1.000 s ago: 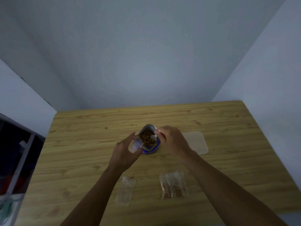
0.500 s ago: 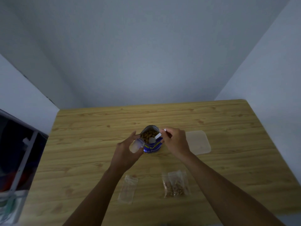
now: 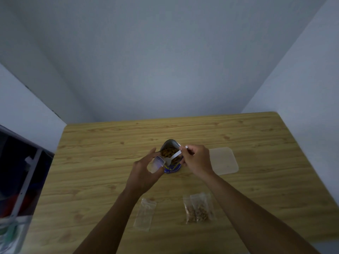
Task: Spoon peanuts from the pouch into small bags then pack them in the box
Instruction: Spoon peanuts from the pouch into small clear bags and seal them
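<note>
A blue peanut pouch (image 3: 172,168) stands open at the middle of the wooden table (image 3: 91,162), brown peanuts visible inside. My left hand (image 3: 143,173) holds a small clear bag (image 3: 156,163) open beside the pouch's left edge. My right hand (image 3: 197,161) pinches a white plastic spoon (image 3: 173,157) whose bowl points toward the bag's mouth. Two filled small bags (image 3: 199,208) lie near the front edge. An empty small bag (image 3: 145,214) lies to their left.
A translucent flat box lid or shallow box (image 3: 222,160) lies right of the pouch. A dark shelf frame (image 3: 22,180) stands off the table's left side. Grey walls close in behind and to the right.
The spoon has come up out of the pouch and its bowl has swung left toward the bag in my left hand. The pouch and the bags on the table stayed put.
</note>
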Available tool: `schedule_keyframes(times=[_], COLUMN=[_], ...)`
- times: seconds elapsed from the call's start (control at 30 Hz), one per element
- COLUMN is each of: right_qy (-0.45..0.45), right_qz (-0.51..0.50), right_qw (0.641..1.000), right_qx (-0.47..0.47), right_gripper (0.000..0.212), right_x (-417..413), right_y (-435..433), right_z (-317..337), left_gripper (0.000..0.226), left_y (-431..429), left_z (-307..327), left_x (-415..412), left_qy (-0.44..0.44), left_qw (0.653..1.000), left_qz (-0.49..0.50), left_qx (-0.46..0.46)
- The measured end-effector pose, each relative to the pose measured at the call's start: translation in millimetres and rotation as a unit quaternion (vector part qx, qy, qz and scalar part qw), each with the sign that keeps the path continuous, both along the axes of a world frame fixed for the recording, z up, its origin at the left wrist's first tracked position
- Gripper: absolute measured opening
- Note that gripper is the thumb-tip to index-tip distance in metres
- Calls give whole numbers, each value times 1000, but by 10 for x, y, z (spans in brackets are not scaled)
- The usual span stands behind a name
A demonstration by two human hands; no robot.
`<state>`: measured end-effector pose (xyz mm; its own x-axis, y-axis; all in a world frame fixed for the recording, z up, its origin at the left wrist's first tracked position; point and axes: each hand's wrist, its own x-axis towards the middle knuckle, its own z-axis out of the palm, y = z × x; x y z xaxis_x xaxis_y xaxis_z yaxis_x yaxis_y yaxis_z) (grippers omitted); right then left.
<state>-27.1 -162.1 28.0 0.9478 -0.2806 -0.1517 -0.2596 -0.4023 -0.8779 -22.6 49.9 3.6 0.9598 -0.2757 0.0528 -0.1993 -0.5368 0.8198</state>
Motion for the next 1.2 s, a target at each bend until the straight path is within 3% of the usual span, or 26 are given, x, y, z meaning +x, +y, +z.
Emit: schedule_keyframes(times=[0.4, 0.7, 0.83, 1.03, 1.2], right_qy=[48, 103, 86, 41, -19], right_qz=[-71, -178, -193, -152, -66], right_qw=[991, 947, 931, 947, 984], right_qx=[99, 245, 298, 279, 164], right_gripper=[29, 19, 16, 16, 19], right_x=[47, 97, 100, 157, 192], right_y=[-12, -212, -350, -484, -350], right_z=[5, -22, 118, 427, 692], left_gripper=[47, 42, 42, 44, 38], left_y=[21, 33, -28, -149, -295], left_z=[41, 87, 167, 263, 386], left_x=[-7, 68, 122, 235, 258], left_qy=[20, -40, -36, -14, -36], left_qw=[999, 997, 995, 997, 998], left_qz=[11, 58, 89, 67, 33], left_qx=[-42, -22, -4, 27, 33])
